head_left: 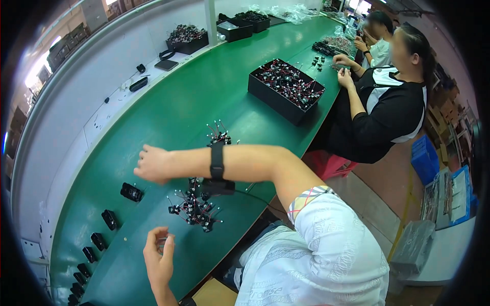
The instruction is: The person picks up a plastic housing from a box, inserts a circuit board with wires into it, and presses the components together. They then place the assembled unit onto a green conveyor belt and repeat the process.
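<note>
Looks partway, as a judgement: row of black units (109, 220) set out left of the hands; can't tell if they're finished. Loose wired parts (194, 208) piled right of both hands, more in the full black box (270, 99) well beyond the right hand. Left hand (160, 255) released, fingers loosely curled, nothing visible in it. Right hand (153, 166) near closest unit; underside hidden, can't tell if it's grasping.

The green worktop (214, 97) carries black blocks (109, 220) at left, what look like wired pieces (195, 208) near, and a black box (273, 102) farther right.
</note>
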Demonstrator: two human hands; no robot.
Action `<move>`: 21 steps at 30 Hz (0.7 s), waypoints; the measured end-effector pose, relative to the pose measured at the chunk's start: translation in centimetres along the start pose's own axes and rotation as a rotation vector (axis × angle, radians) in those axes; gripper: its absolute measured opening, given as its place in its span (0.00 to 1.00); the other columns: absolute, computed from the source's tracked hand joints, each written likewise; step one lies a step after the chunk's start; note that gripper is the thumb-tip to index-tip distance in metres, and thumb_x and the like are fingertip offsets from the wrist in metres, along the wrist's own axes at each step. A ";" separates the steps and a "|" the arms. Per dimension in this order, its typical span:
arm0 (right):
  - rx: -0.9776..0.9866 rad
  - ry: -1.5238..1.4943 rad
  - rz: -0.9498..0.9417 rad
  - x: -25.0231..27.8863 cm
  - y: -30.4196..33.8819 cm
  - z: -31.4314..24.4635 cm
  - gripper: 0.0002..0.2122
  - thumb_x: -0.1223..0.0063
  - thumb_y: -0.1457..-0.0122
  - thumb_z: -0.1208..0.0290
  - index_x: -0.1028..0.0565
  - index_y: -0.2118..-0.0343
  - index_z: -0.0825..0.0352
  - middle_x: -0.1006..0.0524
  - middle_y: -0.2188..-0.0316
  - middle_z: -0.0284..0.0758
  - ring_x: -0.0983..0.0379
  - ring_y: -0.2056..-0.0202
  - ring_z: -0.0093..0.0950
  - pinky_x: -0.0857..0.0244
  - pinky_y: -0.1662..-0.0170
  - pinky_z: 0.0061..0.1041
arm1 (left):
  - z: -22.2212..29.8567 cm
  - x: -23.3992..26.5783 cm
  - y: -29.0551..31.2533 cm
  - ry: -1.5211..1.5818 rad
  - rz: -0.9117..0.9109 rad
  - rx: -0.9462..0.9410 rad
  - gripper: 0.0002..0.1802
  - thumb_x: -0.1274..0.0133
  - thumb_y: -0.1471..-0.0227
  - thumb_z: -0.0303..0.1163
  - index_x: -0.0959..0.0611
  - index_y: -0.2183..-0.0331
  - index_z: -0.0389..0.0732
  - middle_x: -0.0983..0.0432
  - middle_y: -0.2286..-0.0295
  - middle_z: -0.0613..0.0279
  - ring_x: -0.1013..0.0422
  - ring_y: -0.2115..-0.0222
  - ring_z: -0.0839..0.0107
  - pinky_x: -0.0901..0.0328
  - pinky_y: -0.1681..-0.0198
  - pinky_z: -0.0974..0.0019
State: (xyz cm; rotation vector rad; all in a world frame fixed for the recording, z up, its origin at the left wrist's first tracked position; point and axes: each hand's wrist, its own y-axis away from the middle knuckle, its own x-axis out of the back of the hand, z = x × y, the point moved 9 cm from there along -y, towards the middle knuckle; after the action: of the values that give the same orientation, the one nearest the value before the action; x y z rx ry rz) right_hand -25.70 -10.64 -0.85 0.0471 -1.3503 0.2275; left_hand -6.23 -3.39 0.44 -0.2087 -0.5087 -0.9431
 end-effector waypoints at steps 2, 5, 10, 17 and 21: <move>-0.060 -0.320 0.125 3.4 2.7 -2.7 0.23 0.33 0.54 0.56 0.26 0.59 0.65 0.21 0.63 0.41 0.25 0.55 0.40 0.30 0.56 0.45 | 1.0 0.0 0.8 0.251 -0.076 0.070 0.16 0.46 0.43 0.27 0.23 0.53 0.33 0.23 0.65 0.61 0.26 0.65 0.74 0.31 0.64 0.71; -0.072 -0.357 0.139 2.5 6.5 -7.4 0.26 0.32 0.55 0.52 0.25 0.57 0.64 0.24 0.59 0.42 0.26 0.56 0.41 0.29 0.59 0.40 | 1.8 0.6 1.6 0.251 -0.083 0.010 0.13 0.51 0.39 0.31 0.23 0.55 0.34 0.22 0.66 0.59 0.28 0.69 0.76 0.36 0.68 0.75; -0.129 -0.347 0.108 -3.1 7.2 -9.6 0.19 0.34 0.53 0.58 0.21 0.60 0.63 0.24 0.58 0.43 0.26 0.56 0.40 0.30 0.58 0.39 | 0.9 1.7 2.6 0.333 -0.172 0.010 0.16 0.51 0.38 0.33 0.23 0.52 0.35 0.21 0.64 0.56 0.27 0.67 0.70 0.35 0.67 0.72; -0.031 -0.223 0.071 -2.0 5.7 -9.3 0.09 0.37 0.55 0.66 0.20 0.69 0.61 0.21 0.67 0.36 0.26 0.59 0.35 0.36 0.56 0.37 | -7.8 23.8 19.0 -0.239 0.847 0.076 0.15 0.48 0.36 0.38 0.18 0.56 0.35 0.19 0.64 0.53 0.24 0.67 0.63 0.28 0.61 0.64; 0.023 -0.280 0.225 -0.6 4.9 -10.2 0.09 0.39 0.57 0.68 0.22 0.70 0.63 0.22 0.72 0.32 0.26 0.61 0.33 0.38 0.57 0.34 | -26.6 31.8 36.2 -0.634 1.427 0.218 0.28 0.41 0.42 0.41 0.22 0.49 0.29 0.21 0.60 0.36 0.24 0.63 0.49 0.31 0.56 0.51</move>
State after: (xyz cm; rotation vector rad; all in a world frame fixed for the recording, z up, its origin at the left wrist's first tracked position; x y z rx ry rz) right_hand -16.96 -4.27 -4.17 -0.0566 -1.6328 0.4384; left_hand 47.13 -15.59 -4.80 -0.5713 -0.8364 0.6026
